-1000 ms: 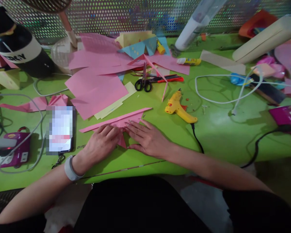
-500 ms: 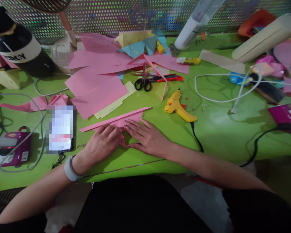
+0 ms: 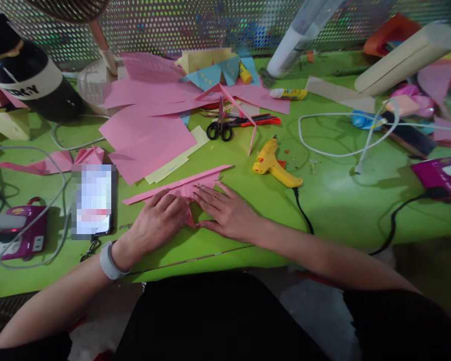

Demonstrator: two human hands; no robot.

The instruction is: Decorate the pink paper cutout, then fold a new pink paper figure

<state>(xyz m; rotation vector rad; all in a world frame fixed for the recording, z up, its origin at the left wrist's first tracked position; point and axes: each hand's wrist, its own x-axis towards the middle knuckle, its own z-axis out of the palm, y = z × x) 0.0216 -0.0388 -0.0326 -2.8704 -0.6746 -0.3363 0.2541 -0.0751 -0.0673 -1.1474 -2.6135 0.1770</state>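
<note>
A piece of folded pink paper [image 3: 184, 182] lies on the green table in front of me, with a long narrow strip along its far edge and a pointed tip towards me. My left hand [image 3: 161, 214] has its fingers curled down on the left part of the paper, closed on it; the fingertips are partly hidden. Flat across the right part rests my right hand [image 3: 231, 209], its fingers stretched out and the thumb apart. Both hands nearly meet at the paper's middle and cover much of it.
Beyond the hands lie pink sheets [image 3: 146, 140], black-handled scissors [image 3: 220, 129] and a glue stick [image 3: 289, 94]. A yellow glue gun [image 3: 274, 165] with a cord is to the right. On the left are a phone [image 3: 93, 200], a purple power box [image 3: 33, 228] and a black bottle [image 3: 26, 75].
The whole view has shifted very slightly. Both hands stay in place on the pink paper, with no clear change in their grip.
</note>
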